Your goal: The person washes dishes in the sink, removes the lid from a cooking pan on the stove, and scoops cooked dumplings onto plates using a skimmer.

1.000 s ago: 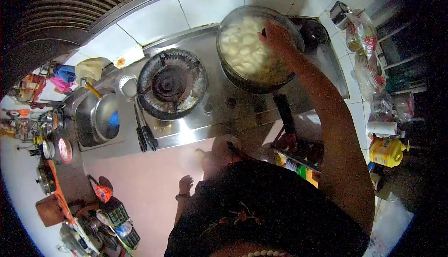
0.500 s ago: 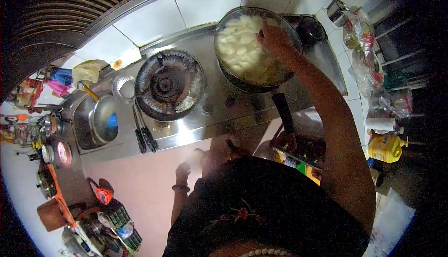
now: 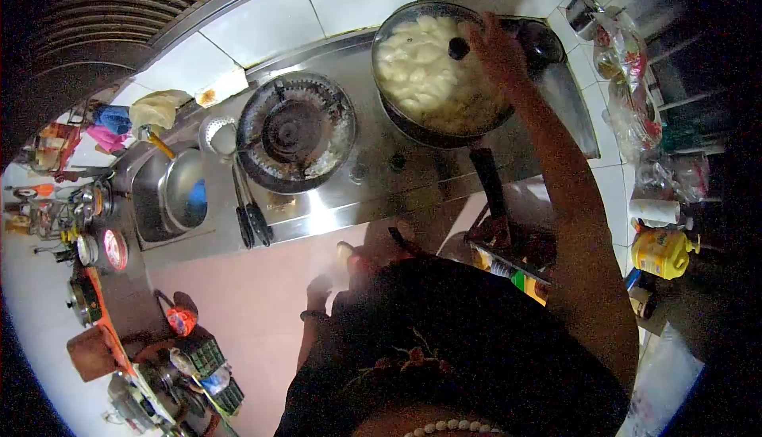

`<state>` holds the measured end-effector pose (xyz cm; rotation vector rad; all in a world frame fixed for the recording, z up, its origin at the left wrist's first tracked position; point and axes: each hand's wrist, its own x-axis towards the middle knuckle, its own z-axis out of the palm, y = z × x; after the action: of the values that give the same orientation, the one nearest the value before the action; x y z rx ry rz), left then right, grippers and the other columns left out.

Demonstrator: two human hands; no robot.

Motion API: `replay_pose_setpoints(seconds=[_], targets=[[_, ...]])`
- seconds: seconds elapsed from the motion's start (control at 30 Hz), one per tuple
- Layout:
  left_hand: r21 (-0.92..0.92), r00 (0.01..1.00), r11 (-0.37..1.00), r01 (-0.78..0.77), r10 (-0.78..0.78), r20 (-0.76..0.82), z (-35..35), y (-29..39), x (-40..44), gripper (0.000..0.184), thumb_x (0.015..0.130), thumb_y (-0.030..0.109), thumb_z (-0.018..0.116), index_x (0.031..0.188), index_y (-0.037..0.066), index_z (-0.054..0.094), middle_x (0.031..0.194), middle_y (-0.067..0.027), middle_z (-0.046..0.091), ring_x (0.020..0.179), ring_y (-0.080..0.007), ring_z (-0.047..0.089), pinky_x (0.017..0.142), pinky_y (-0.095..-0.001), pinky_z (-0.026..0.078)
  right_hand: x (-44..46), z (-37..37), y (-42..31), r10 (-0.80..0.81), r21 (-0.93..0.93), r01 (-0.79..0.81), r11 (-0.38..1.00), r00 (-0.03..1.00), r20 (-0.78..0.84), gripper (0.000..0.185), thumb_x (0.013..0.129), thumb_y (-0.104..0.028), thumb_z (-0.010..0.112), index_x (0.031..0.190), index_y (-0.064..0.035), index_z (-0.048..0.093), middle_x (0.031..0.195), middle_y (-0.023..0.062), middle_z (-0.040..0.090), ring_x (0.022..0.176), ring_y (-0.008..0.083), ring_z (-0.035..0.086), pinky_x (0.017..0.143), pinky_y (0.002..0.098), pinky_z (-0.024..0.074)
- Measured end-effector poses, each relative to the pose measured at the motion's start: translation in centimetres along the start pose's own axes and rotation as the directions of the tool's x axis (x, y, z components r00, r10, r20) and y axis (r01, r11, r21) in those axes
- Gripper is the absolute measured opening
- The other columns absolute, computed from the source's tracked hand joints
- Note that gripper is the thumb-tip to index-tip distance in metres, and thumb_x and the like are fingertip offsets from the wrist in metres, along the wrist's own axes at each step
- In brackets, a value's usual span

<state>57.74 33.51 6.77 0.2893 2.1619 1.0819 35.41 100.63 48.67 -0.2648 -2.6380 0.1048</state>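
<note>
A dark long-handled pan [image 3: 432, 131] sits on the right side of the stove, covered by a clear lid [image 3: 468, 107] with a round black knob [image 3: 458, 48]. Under the lid, pale plump pieces [image 3: 417, 60], looking like dumplings, lie in cloudy liquid. Over the lid's right side, just off the knob, is my right hand [image 3: 498, 50]; its fingers are stretched out and nothing shows in them. My left hand [image 3: 320, 286], with a dark bracelet at the wrist, hangs low beside my body above the floor. Its fingers look loose, and I see nothing held.
Left of the pan is a bare burner [image 3: 294, 131], with a skimmer [image 3: 221, 135] and black-handled tools [image 3: 252, 223] beside it. A sink [image 3: 151, 207] holds a metal basin [image 3: 186, 191]. The pan's handle [image 3: 488, 183] juts over the counter's front edge. A yellow bottle [image 3: 663, 253] stands at right.
My right hand has let go of the lid knob and moved right, leaving the knob uncovered. The lid stays on the pan. My left hand still hangs low. The whole view has shifted slightly.
</note>
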Motion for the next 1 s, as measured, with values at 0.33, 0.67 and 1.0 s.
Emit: replay_pose_setpoints(seconds=[0.33, 0.67, 1.0], targets=[[-0.203, 0.984, 0.964, 0.170, -0.176, -0.009, 0.9, 0.6, -4.0, 0.032, 0.084, 0.018, 0.050, 0.112, 0.001, 0.051, 0.106, -0.0108, 0.059, 0.093, -0.0206, 0.057, 0.077, -0.0313, 0.047, -6.3, -3.3, 5.4, 0.337, 0.503, -0.285, 0.816, 0.941, -0.014, 0.052, 0.087, -0.047, 0.042, 0.122, -0.0077, 0.042, 0.105, 0.0083, 0.054, 0.084, 0.0164, 0.054, 0.070, 0.0297, 0.0430], [-0.328, 0.975, 0.928, 0.177, -0.210, -0.067, 0.5, -0.7, -7.7, 0.038, 0.085, 0.026, 0.052, 0.114, 0.002, 0.051, 0.109, -0.0113, 0.057, 0.096, -0.0226, 0.056, 0.082, -0.0343, 0.045, -16.0, -6.9, -15.6, 0.292, 0.757, -0.458, 0.466, 0.887, 0.357, 0.040, 0.090, -0.035, 0.045, 0.119, -0.0075, 0.046, 0.092, 0.0056, 0.055, 0.073, 0.0099, 0.051, 0.060, 0.0249, 0.0410], [-0.391, 0.671, 0.840, 0.377, -0.538, -0.510, -7.1, -10.3, -21.2, 0.037, 0.085, 0.030, 0.055, 0.105, 0.000, 0.056, 0.101, -0.0142, 0.061, 0.096, -0.0228, 0.056, 0.081, -0.0323, 0.045, -24.8, 0.8, -44.5, -0.560, 0.904, -0.206, 0.375, 0.727, 0.398, 0.040, 0.086, -0.012, 0.051, 0.124, -0.0053, 0.039, 0.092, 0.0033, 0.051, 0.075, 0.0090, 0.046, 0.063, 0.0212, 0.0391]])
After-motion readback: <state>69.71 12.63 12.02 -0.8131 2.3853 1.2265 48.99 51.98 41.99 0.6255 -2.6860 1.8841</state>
